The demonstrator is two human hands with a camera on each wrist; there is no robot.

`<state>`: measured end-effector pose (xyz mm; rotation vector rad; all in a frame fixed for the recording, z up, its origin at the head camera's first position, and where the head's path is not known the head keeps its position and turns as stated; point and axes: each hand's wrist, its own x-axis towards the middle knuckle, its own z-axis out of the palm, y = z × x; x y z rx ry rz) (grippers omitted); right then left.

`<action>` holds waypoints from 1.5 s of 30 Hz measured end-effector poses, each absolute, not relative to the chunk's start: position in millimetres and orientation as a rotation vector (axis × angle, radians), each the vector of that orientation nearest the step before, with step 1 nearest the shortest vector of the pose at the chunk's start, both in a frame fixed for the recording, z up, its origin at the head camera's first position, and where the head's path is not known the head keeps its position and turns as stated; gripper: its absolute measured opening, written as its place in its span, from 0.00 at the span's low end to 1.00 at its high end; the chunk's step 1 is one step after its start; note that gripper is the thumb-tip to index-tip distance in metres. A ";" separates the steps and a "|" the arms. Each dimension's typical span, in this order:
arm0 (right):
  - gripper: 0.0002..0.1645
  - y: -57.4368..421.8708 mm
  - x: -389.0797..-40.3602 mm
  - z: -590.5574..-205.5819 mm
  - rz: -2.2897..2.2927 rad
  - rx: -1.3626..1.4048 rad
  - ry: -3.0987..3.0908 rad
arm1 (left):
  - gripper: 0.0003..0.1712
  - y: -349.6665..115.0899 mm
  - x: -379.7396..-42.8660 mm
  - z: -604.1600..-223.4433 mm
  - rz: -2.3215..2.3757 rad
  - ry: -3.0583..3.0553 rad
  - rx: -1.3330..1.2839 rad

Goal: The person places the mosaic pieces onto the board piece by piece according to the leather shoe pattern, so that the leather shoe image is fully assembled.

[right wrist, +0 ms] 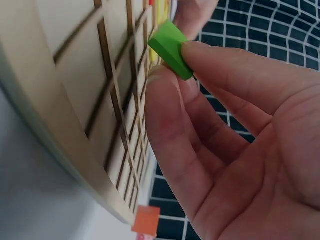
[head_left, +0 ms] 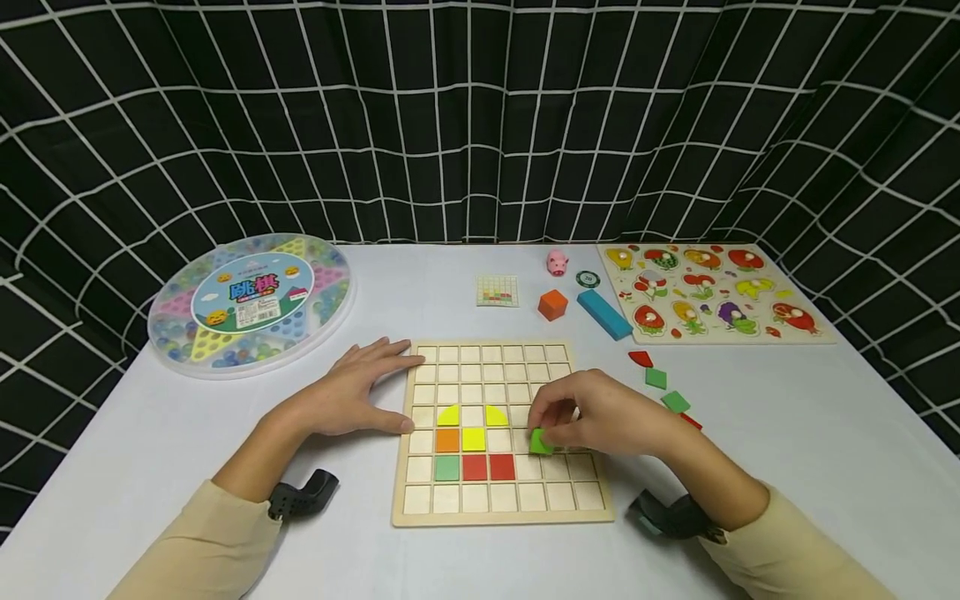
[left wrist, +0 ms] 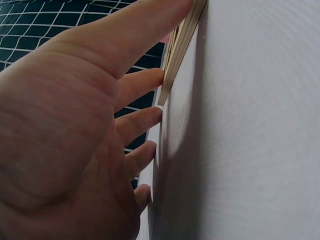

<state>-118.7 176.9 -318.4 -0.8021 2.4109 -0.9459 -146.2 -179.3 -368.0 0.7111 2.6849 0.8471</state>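
A wooden grid board (head_left: pixel 442 517) lies flat on the white table. Colored tiles sit in its cells: two yellow quarter-rounds, an orange square (head_left: pixel 447 440), a yellow square (head_left: pixel 473 439), a teal-green square (head_left: pixel 447 468) and two red squares (head_left: pixel 489 467). Between thumb and fingers, my right hand (head_left: pixel 600 412) pinches a light green square tile (right wrist: pixel 171 49), tilted over the board's right-hand cells. With fingers spread and fairly straight, my left hand (head_left: pixel 348 392) rests along the board's left edge, thumb and index fingertip right at the rim.
Red and green tiles (head_left: pixel 656 378) lie right of the board. Behind it are a small pattern card (head_left: pixel 497 292), an orange cube (head_left: pixel 552 305), a blue block (head_left: pixel 604 314), a pink pig (head_left: pixel 557 262), a round chip (head_left: pixel 588 279), a fruit puzzle (head_left: pixel 705 292) and a round game box (head_left: pixel 251 304).
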 end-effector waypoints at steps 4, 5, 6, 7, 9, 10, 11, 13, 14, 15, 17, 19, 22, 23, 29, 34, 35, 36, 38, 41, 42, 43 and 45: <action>0.09 169.4 -116.4 -322.8 -0.941 -0.809 2.368 | 0.52 -179.3 -147.0 -366.8 0.851 2.681 0.705; 0.10 167.6 -115.8 -323.9 -0.942 -0.812 2.359 | 0.52 -179.4 -147.0 -366.5 0.852 2.682 0.707; 0.10 165.9 -115.2 -324.9 -0.941 -0.813 2.353 | 0.52 -179.8 -147.1 -366.7 0.853 2.682 0.710; 0.10 164.3 -114.7 -325.8 -0.942 -0.814 2.347 | 0.51 -179.8 -147.2 -366.6 0.854 2.681 0.712; 0.11 161.5 -113.7 -327.2 -0.938 -0.819 2.339 | 0.51 -179.5 -147.1 -366.6 0.857 2.682 0.718; 0.11 160.3 -113.1 -327.7 -0.935 -0.824 2.339 | 0.51 -179.4 -147.1 -366.7 0.858 2.682 0.719; 0.11 159.3 -112.5 -328.0 -0.932 -0.830 2.344 | 0.51 -179.3 -147.0 -366.8 0.859 2.682 0.718; 0.11 157.9 -110.6 -327.9 -0.926 -0.831 2.357 | 0.51 -179.0 -146.9 -366.9 0.857 2.679 0.712; 0.11 157.3 -109.5 -327.5 -0.919 -0.833 2.367 | 0.52 -178.8 -146.8 -366.8 0.857 2.676 0.706; 0.11 156.7 -108.2 -327.0 -0.910 -0.835 2.380 | 0.52 -178.7 -146.7 -366.8 0.854 2.676 0.706; 0.12 155.2 -105.5 -325.6 -0.886 -0.840 2.405 | 0.51 -179.2 -146.4 -366.4 0.853 2.678 0.713; 0.12 153.5 -103.3 -324.2 -0.850 -0.850 2.435 | 0.51 -179.6 -146.0 -365.7 0.854 2.682 0.719; 0.12 151.2 -101.6 -323.4 -0.796 -0.859 2.477 | 0.51 -180.3 -145.5 -365.3 0.860 2.685 0.728; 0.12 150.7 -101.4 -323.5 -0.785 -0.857 2.485 | 0.51 -180.3 -145.4 -365.5 0.862 2.684 0.728; 0.11 150.5 -100.3 -325.1 -0.782 -0.847 2.496 | 0.51 -179.9 -146.0 -367.0 0.861 2.684 0.729; 0.10 151.5 -97.1 -325.8 -0.754 -0.871 2.545 | 0.52 -179.4 -147.3 -367.9 0.848 2.686 0.716; 0.10 152.0 -96.6 -325.7 -0.751 -0.877 2.549 | 0.52 -179.3 -147.4 -367.8 0.847 2.685 0.712; 0.10 152.8 -96.4 -325.6 -0.747 -0.881 2.553 | 0.52 -179.2 -147.6 -368.1 0.846 2.682 0.707; 0.10 155.2 -96.3 -324.8 -0.752 -0.886 2.545 | 0.52 -179.1 -147.8 -368.7 0.846 2.682 0.707; 0.11 162.0 -97.6 -322.8 -0.788 -0.876 2.516 | 0.52 -179.5 -148.0 -369.8 0.851 2.679 0.708; 0.11 164.9 -98.2 -321.9 -0.798 -0.865 2.509 | 0.52 -179.7 -148.0 -370.0 0.850 2.682 0.715; 0.11 168.2 -99.0 -321.0 -0.814 -0.858 2.499 | 0.52 -180.0 -148.1 -370.2 0.849 2.683 0.717; 0.11 176.1 -100.9 -319.7 -0.839 -0.847 2.491 | 0.53 -180.4 -148.0 -370.0 0.850 2.685 0.716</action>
